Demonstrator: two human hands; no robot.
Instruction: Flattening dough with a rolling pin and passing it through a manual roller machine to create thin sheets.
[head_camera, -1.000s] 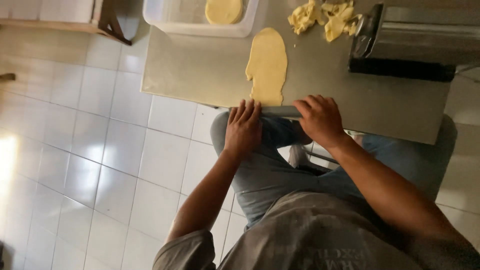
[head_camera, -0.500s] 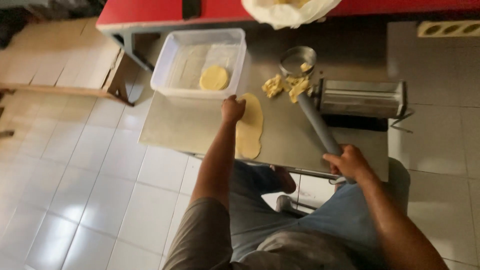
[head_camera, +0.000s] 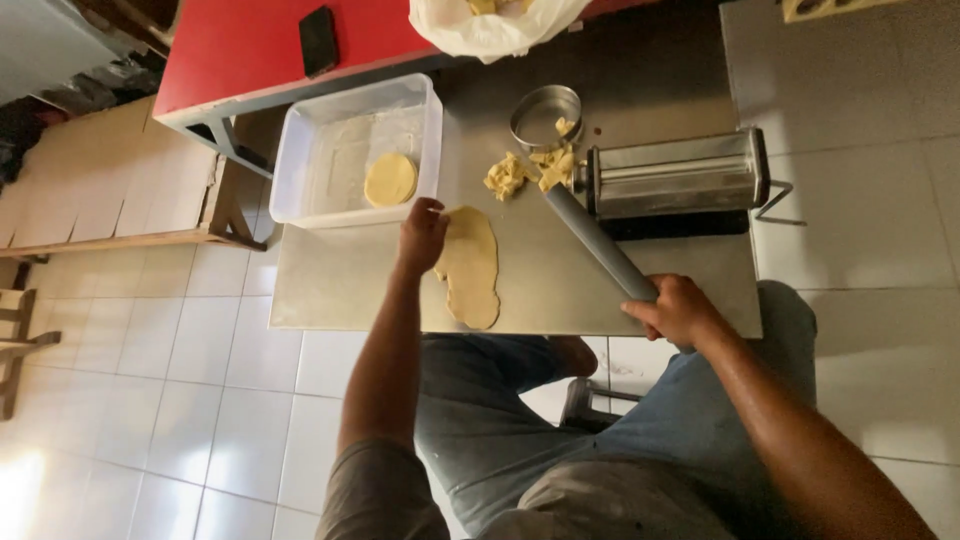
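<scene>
Two hands working: your left hand (head_camera: 422, 232), fingers curled, pinches the dough sheet (head_camera: 471, 266) mid-table (head_camera: 330, 290); your right hand (head_camera: 678, 308), at 3 o'clock, fingers wrapped, grips the rolling pin (head_camera: 597, 243).

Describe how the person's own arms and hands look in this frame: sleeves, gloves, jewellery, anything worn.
Both forearms are bare. The left hand and right hand wear no gloves, and no watch or ring shows. A short grey-brown sleeve covers the left upper arm; the right sleeve is out of view.
</scene>
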